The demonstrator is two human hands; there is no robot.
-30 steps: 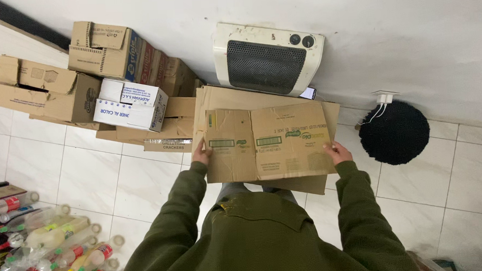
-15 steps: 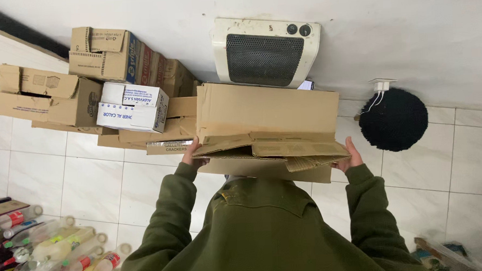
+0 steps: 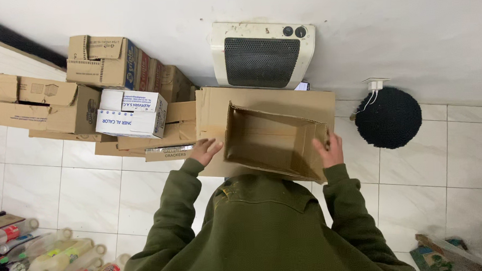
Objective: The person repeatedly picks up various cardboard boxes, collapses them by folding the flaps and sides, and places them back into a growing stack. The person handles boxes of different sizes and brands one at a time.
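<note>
Box point(image 3: 274, 142) gripped at 3 o'clock by right hand point(image 3: 331, 150), fingertips hidden; left hand point(image 3: 205, 151) spread flat at 9 o'clock.

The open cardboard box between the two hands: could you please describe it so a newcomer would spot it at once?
Below the white wall heater, the open cardboard box lies on flattened cardboard. The left hand and right hand flank it. Unlike the stacked boxes nearby, its empty inside shows.

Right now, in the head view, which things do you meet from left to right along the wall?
Stack of cardboard boxes → left hand → open cardboard box → right hand → round black cushion.
</note>
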